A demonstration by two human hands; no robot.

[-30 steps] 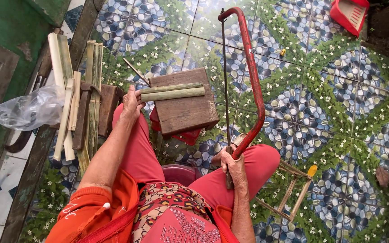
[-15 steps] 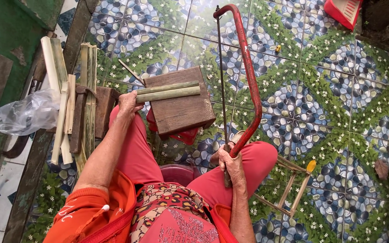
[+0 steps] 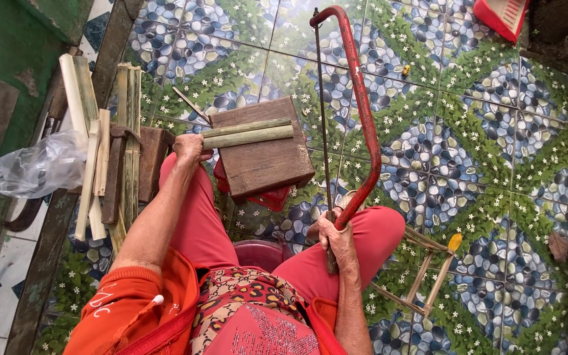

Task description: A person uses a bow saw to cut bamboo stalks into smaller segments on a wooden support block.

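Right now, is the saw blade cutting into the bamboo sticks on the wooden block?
No, the right hand holds the red saw upright beside the wooden block, apart from the bamboo sticks.

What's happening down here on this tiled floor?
A seated person in pink trousers holds a red-framed bow saw upright by its handle with the right hand. The left hand grips the near end of two green bamboo sticks lying side by side across a brown wooden block. The saw is clear of the sticks. More split bamboo strips are piled to the left.
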